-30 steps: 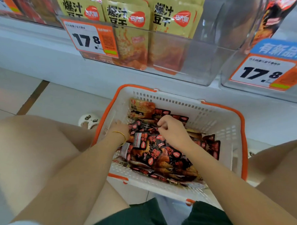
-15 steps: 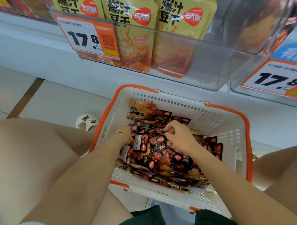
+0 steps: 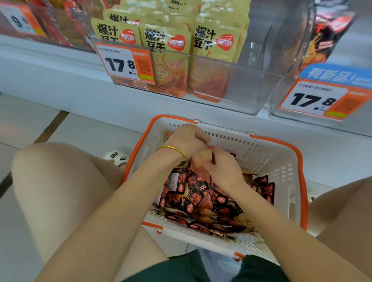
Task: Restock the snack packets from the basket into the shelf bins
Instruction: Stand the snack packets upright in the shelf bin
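A pair of dark green shorts [image 3: 176,271] fills the bottom edge, with a bare knee on either side and both forearms reaching forward between them. Between the knees, a white slotted plastic basket with an orange rim [image 3: 271,156] sits on the pale tiled floor [image 3: 86,133]. A loose heap of black-and-red snack packets [image 3: 200,198] lies inside it, covering most of its bottom.

Above that heap, near the basket's far wall, the right hand [image 3: 222,169] has its fingers and thumb curled round a pale orange snack packet [image 3: 201,162], holding it lifted off the pile. The left hand [image 3: 186,139], with a thin gold bangle [image 3: 176,150] on its wrist, is just beside it at the packet's upper edge, fingers curled inward. The back of the hand hides the fingertips, so I cannot tell whether it grips the packet. A white shoe with dark charms [image 3: 117,157] shows on the floor just left of the basket.

Beyond the basket, on a white shelf, stands a clear plastic bin [image 3: 242,85]. In its left and middle part, yellow pouches with black characters and red round logos [image 3: 169,41] stand upright in rows. An orange-and-white price tag reading 17.8 [image 3: 126,64] hangs on its front. To the right, a second clear bin [image 3: 362,123] holds a black-and-red pouch [image 3: 323,40] and carries another 17.8 tag [image 3: 327,100] under a blue sign [image 3: 341,75]. To the far left, blurred red packets [image 3: 58,20] sit behind a third tag [image 3: 22,21].
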Demonstrator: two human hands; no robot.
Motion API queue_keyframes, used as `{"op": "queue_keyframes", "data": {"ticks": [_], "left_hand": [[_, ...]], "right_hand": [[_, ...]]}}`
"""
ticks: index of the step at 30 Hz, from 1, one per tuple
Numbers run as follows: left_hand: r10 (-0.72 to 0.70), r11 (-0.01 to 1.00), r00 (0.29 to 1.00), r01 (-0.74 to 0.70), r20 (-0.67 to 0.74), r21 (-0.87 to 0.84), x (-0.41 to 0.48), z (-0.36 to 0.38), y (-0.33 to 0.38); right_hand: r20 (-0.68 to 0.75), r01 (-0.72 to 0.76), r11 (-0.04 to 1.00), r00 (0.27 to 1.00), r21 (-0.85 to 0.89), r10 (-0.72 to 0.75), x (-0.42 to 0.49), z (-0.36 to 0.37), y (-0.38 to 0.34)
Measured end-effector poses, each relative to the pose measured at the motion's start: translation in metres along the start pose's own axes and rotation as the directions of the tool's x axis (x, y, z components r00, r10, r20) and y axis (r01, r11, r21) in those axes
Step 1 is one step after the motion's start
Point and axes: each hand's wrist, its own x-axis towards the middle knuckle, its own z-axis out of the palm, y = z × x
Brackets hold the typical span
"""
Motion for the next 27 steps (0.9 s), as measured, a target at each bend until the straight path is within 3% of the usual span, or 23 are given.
{"op": "queue_keyframes", "data": {"ticks": [2,3,4,5,7,9,11,13,16,20,22,23,27], "left_hand": [[0.102,0.973,0.991,-0.117,-0.083,-0.200,-0.014,-0.006,0.017],[0.170,0.938,0.962,-0.225,-0.214,-0.264,-0.019,-0.009,0.024],[0.266,0.905,0.884,-0.366,-0.384,-0.217,-0.025,-0.013,0.030],[0.381,0.871,0.758,-0.486,-0.529,-0.069,-0.029,-0.017,0.034],[0.590,0.784,0.494,-0.539,-0.639,0.307,-0.033,-0.025,0.040],[0.694,0.709,0.361,-0.492,-0.623,0.505,-0.029,-0.034,0.042],[0.734,0.677,0.343,-0.442,-0.587,0.589,-0.021,-0.041,0.041],[0.742,0.671,0.375,-0.396,-0.556,0.627,-0.016,-0.046,0.039],[0.738,0.666,0.438,-0.347,-0.513,0.661,-0.008,-0.048,0.037],[0.724,0.678,0.469,-0.349,-0.505,0.648,0.000,-0.044,0.035],[0.724,0.681,0.459,-0.356,-0.515,0.640,0.001,-0.043,0.033],[0.727,0.679,0.451,-0.360,-0.518,0.640,0.002,-0.043,0.031],[0.742,0.664,0.430,-0.364,-0.514,0.654,0.005,-0.044,0.028]], "right_hand": [[-0.022,0.011,0.986,1.000,0.168,-0.007,-0.009,-0.020,-0.004],[-0.019,0.001,0.958,1.000,0.288,0.004,-0.014,-0.031,-0.008],[-0.012,-0.009,0.913,1.000,0.407,0.015,-0.018,-0.043,-0.013],[-0.014,-0.019,0.869,0.999,0.494,0.030,-0.022,-0.054,-0.017],[-0.061,-0.021,0.803,0.996,0.596,0.071,-0.028,-0.075,-0.027],[-0.107,0.000,0.722,0.989,0.692,0.103,-0.030,-0.094,-0.038],[-0.132,0.035,0.630,0.985,0.776,0.107,-0.030,-0.114,-0.050],[-0.204,0.125,0.613,0.977,0.780,0.060,-0.026,-0.136,-0.063],[-0.379,0.299,0.675,0.925,0.674,-0.032,-0.009,-0.160,-0.082],[-0.627,0.469,0.777,0.769,0.419,-0.125,0.021,-0.182,-0.110],[-0.668,0.445,0.869,0.717,0.218,-0.200,0.036,-0.186,-0.117],[-0.649,0.403,0.906,0.725,0.129,-0.230,0.042,-0.184,-0.118],[-0.504,0.200,0.975,0.835,-0.098,-0.222,0.054,-0.166,-0.117]]}}
